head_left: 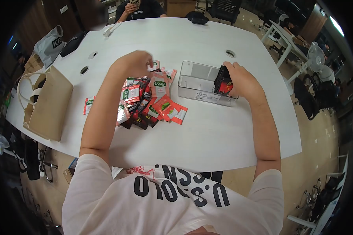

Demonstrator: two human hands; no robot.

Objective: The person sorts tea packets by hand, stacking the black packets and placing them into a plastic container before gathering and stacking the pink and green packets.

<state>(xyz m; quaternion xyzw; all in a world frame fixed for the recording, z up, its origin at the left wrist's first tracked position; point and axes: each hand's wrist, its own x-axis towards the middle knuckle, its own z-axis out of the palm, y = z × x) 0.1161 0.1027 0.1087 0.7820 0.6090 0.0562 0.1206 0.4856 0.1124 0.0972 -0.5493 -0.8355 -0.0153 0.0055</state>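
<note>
My right hand (241, 80) is closed around a stack of black and red sachets (223, 81), which stands upright at the right end of a clear plastic box (187, 94). A printed label is on the box's near side. Over the far left edge of a loose pile of sachets hovers my left hand (135, 63); its fingers are blurred and mostly turned away, so I cannot make out what they hold. The pile mixes pink-and-white Cozy sachets (159, 85), black and red sachets (139, 119) and an orange-red sachet with a green picture (165, 107).
A beige tote bag (51, 105) stands at the table's left edge, with a grey bag (50, 47) and a black case (72, 44) behind it. A white adapter with cable (107, 33) and a black pouch (197, 18) lie at the far side. Across the white table (208, 137) sits another person (141, 11).
</note>
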